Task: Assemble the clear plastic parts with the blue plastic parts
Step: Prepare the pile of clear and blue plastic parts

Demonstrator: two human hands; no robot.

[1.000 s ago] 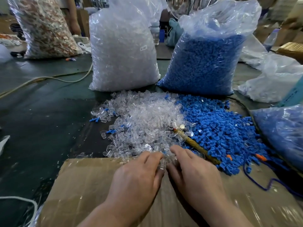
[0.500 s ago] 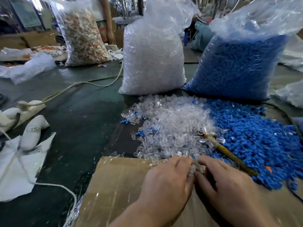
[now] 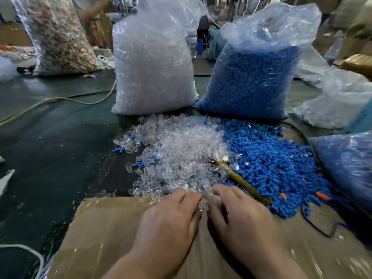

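Surface: dark green matte table top, scuffed, in a cluttered workroom.
Landmark: clear parts, a loose heap of small, glossy, see-through caps in the middle of the table.
Blue parts: a matte heap of small ribbed plugs, touching the right side of the clear parts; a few strays lie on their left edge.
Clear bag: tall crinkled film sack, upright just behind the clear parts, packed with more of them.
Blue bag: a like sack of blue pieces, behind and right of the clear parts.
Stick: a rough brown rod lying slantwise where the clear parts meet the blue.
Cardboard: a flat brown sheet under shiny film, touching the near edge of the clear parts.
Left hand: back up on the cardboard, fingers pressed together, tips bent into the near edge of the clear parts; cannot tell whether they pinch one.
Right hand: beside it, fingers slightly parted, tips meeting the left hand's over a few clear pieces; grip hidden.
Cord: a cream cable, well left of the clear parts.
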